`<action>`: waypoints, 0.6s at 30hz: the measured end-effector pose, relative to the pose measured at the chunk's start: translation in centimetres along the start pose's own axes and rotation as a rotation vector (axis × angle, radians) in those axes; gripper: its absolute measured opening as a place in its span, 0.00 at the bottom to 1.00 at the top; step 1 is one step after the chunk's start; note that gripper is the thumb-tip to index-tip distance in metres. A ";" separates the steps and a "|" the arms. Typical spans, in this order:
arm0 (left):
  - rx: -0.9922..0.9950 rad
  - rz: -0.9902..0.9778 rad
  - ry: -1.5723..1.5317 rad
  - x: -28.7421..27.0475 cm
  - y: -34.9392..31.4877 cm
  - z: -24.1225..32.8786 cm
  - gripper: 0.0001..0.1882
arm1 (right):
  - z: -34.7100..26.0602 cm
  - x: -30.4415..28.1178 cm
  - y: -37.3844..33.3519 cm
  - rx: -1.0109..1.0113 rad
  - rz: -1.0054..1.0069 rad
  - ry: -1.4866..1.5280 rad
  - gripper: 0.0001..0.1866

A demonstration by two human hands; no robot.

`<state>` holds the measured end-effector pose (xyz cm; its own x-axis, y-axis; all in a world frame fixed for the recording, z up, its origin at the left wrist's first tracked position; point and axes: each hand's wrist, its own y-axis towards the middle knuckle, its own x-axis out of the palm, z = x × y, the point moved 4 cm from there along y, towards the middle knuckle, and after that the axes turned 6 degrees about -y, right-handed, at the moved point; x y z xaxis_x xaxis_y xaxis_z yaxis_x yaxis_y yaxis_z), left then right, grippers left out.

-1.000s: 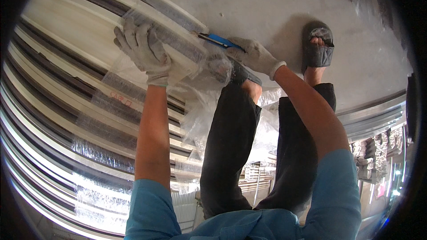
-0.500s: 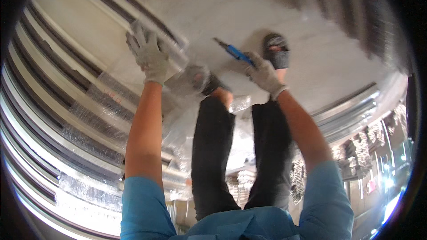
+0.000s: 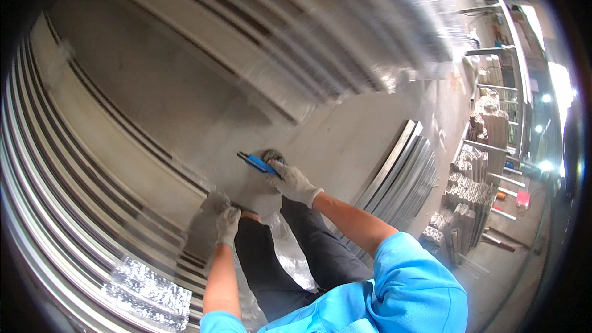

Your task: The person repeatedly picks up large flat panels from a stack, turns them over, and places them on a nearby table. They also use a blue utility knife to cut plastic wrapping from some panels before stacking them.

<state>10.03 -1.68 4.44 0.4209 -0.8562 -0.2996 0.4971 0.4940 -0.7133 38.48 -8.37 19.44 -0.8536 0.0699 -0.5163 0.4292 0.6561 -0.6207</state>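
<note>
Cutter: we gripped it in our right hand, tip angled off our legs, likely for safety; left hand curled near bars, hold unclear.

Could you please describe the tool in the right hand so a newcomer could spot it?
Start at the blue sleeve low in the picture, right of centre. Follow the bare forearm up and left to the gloved right hand, which holds the slim tool. Its bright blue body stands out against the pale glove and grey floor.
</note>
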 end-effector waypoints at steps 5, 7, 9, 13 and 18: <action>0.025 0.042 -0.039 -3.9 -3.4 2.9 0.15 | -5.7 -9.5 -6.6 -0.069 -0.004 0.084 0.26; 0.052 0.048 -0.046 -6.1 -4.2 4.1 0.19 | -7.6 -14.2 -9.6 -0.123 0.038 0.142 0.27; -0.020 0.062 -0.118 -8.2 -5.0 5.0 0.21 | -8.8 -19.7 -12.4 -0.216 0.109 0.211 0.29; -0.204 0.181 -0.314 -11.6 -7.1 6.9 0.22 | -7.3 -33.5 -13.7 -0.264 0.545 0.385 0.27; -0.206 0.405 -0.316 -10.5 -12.4 9.4 0.24 | 1.3 -54.2 -5.6 -0.062 0.977 0.134 0.25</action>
<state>6.63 2.61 22.38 0.7707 -0.5013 -0.3934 0.1031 0.7073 -0.6993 82.68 -16.82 50.16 -0.1605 0.6836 -0.7120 0.9499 0.3031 0.0769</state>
